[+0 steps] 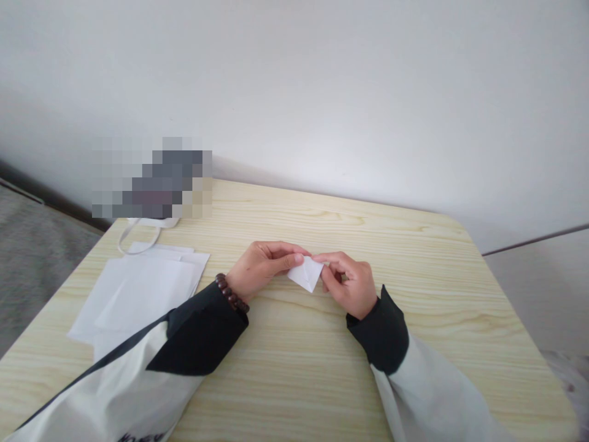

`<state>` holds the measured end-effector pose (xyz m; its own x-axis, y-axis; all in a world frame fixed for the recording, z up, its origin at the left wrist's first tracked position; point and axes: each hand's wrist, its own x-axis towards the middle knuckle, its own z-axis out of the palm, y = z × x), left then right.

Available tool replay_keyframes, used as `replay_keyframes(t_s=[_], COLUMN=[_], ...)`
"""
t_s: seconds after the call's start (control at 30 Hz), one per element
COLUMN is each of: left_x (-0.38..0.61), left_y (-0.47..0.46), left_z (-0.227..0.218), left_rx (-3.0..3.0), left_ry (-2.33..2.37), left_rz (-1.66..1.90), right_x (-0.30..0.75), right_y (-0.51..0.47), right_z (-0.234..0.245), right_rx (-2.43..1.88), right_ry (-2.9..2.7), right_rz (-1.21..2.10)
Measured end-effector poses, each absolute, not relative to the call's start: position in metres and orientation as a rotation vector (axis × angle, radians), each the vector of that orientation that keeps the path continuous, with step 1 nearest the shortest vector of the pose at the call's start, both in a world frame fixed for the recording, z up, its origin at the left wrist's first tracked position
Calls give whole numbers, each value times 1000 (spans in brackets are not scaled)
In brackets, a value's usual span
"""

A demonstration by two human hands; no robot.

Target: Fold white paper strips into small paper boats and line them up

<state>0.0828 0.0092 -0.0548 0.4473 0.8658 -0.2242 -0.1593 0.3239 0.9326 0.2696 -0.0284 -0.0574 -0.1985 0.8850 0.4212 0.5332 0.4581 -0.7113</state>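
The folded paper (306,275) is plain white, like the sheets (142,294) to its left. The worktop (294,380) around it has pale yellow wood grain; the sleeves (442,387) on either side of it are off-white with black cuffs (197,341).

Your left hand (257,265) and right hand (352,282) covered the upper left edge and right corner of the small, folded white paper piece (308,274), while your black-cuffed, pale grey left sleeve (197,344) hid part of the flat, overlapping white paper sheets (142,288). Coarse blocks blurred a dark, slanted object (161,184) beyond telling. The bottom edge cut off both your sleeves, the pale wood-grain tabletop (285,380) and the dark lettering (142,438), which you could not read.
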Motion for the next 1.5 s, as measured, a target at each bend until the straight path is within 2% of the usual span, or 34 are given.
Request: replay_keyframes(t_s=[0.2,0.73,1.27,1.5], left_x=[84,82,83,82], left_y=[9,9,7,8], left_z=[-52,-57,-49,-49], left_rx=[1052,1020,1145,1127], left_ry=[895,886,970,955], left_rz=[776,826,814,806], right_x=[270,272,268,269], right_y=[-30,-28,-29,-28], right_z=[-57,-62,-58,-62], right_rx=[-1181,-1115,-1174,-1131], right_ry=[-1701,-1406,-1506,-1395], right_rz=[870,1202,1100,1215])
